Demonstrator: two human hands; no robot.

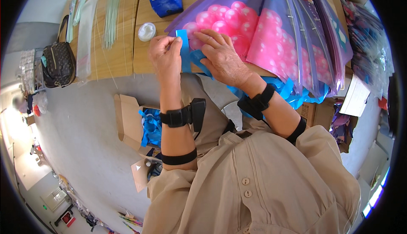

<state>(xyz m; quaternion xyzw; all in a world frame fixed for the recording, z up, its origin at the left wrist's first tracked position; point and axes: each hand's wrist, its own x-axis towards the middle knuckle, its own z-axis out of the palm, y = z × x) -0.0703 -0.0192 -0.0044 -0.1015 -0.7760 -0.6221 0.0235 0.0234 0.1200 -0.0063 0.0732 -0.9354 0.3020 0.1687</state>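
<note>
My left hand is closed in a pinch at the left edge of a blue ribbon, near its upper end. The ribbon stands out over the table edge. My right hand lies with its fingers stretched out over the left corner of a purple sheet printed with pink balloons. Its thumb side is by a bend of the blue ribbon; whether the thumb presses on it I cannot tell. Several such printed sheets, with thin rods along them, spread to the right and overhang the table.
On the wooden table are a blue tape dispenser, a small white round dish and bundles of pale thin rods. A dark patterned bag hangs at the left. Below, an open cardboard box holds blue ribbon.
</note>
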